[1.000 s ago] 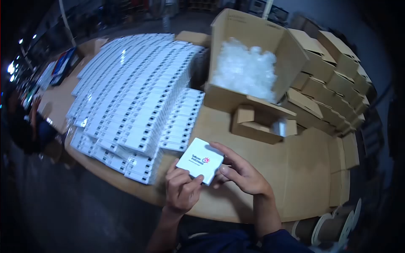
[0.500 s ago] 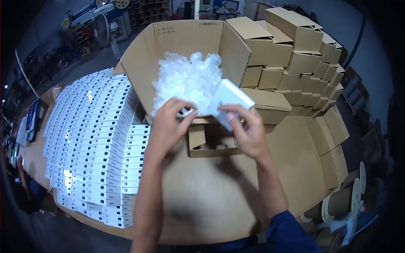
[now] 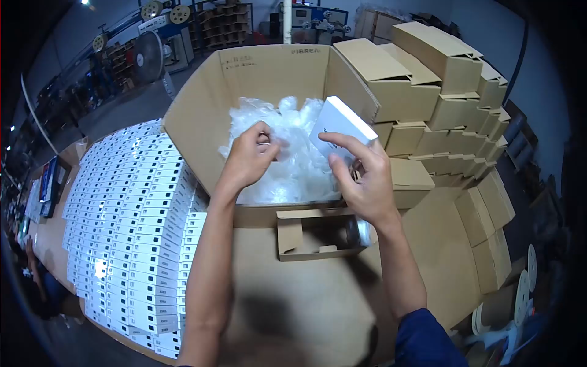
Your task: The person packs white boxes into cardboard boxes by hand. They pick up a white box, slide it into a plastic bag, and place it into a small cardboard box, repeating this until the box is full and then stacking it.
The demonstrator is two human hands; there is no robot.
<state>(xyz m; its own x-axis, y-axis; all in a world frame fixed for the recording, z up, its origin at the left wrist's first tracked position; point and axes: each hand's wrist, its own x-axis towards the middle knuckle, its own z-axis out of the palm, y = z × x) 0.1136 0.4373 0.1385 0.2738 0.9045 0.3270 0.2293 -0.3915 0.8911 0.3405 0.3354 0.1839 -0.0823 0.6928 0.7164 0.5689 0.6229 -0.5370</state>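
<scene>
My right hand [image 3: 367,180] grips a flat white box [image 3: 342,125], tilted above the right side of the large carton, its thumb and fingers around the lower edge. My left hand [image 3: 254,156] is closed in a pinch over the carton's middle, on what looks like a clear plastic bag [image 3: 285,133], hard to separate from the plastic behind. A heap of crumpled clear plastic bags [image 3: 281,183] fills the large open carton [image 3: 269,76]. In front of that carton, a small open cardboard box [image 3: 290,235] lies below my hands, with something dark and shiny at its right end.
Rows of stacked white boxes [image 3: 122,226] cover the table's left side. Brown cardboard boxes [image 3: 403,98] are piled at the back right. Open cardboard flaps [image 3: 483,226] stand along the right edge, near reels [image 3: 521,293]. Another person's hand [image 3: 29,248] shows at far left.
The view has shifted, so the carton sits lower. My left hand has risen over the plastic heap, apart from the white box. My right hand still holds that box, its face now more visible.
</scene>
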